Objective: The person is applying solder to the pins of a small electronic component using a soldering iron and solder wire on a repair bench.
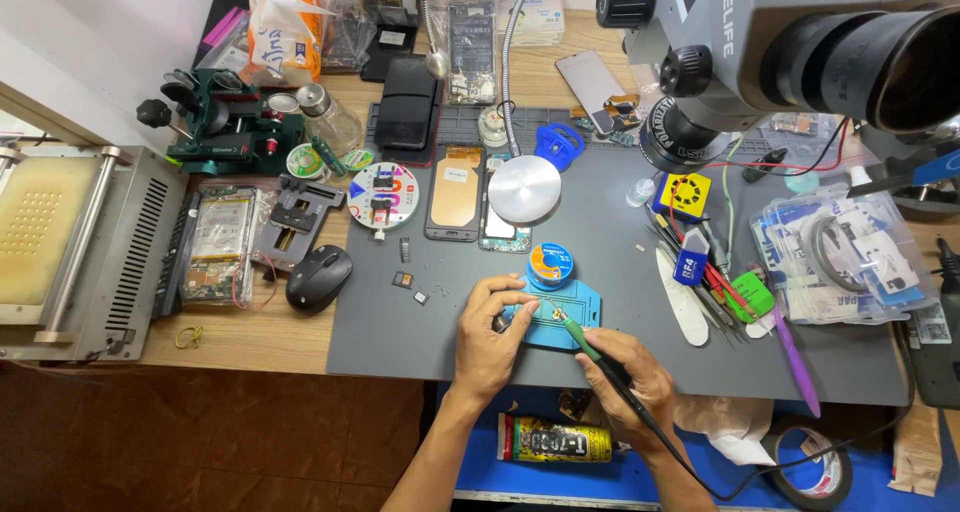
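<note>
A blue rectangular plastic fixture plate point(560, 317) lies on a grey rubber work mat point(400, 322); a round solder spool point(551, 263) sits behind it, a black oval computer mouse point(319, 277) well left.

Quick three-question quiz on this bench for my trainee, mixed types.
1. True or false: the right hand holds the soldering iron.
2. The left hand rests on: A) mouse B) blue holder C) glue tube
3. Fill in: the solder spool sits just ___ the holder, farther from the person.

Key: 1 true; 2 B; 3 beyond.
</note>
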